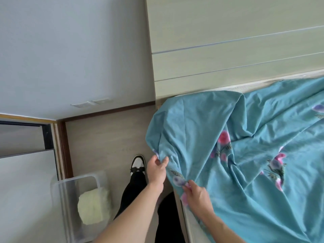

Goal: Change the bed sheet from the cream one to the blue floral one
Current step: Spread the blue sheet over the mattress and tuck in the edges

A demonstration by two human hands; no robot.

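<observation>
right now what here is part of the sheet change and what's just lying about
Part of the job:
- blue floral sheet, rumpled over the bed
- left hand and right hand, both pinching its edge
- cream cloth in the clear bin, probably the old sheet
- headboard

Just lying about:
- wall sockets
- black-and-white shoe

I see a pale grey-white wall (70,50) filling the upper left of the frame, with two flat switch plates (91,103) low on it. A dark brown skirting board (108,111) runs along its base above a light wood-grain floor (105,137). At upper right stands a pale wooden headboard (228,41) crossed by thin silvery grooves. At far left I make out a dark-framed doorway (26,135). The light is soft and even.
</observation>
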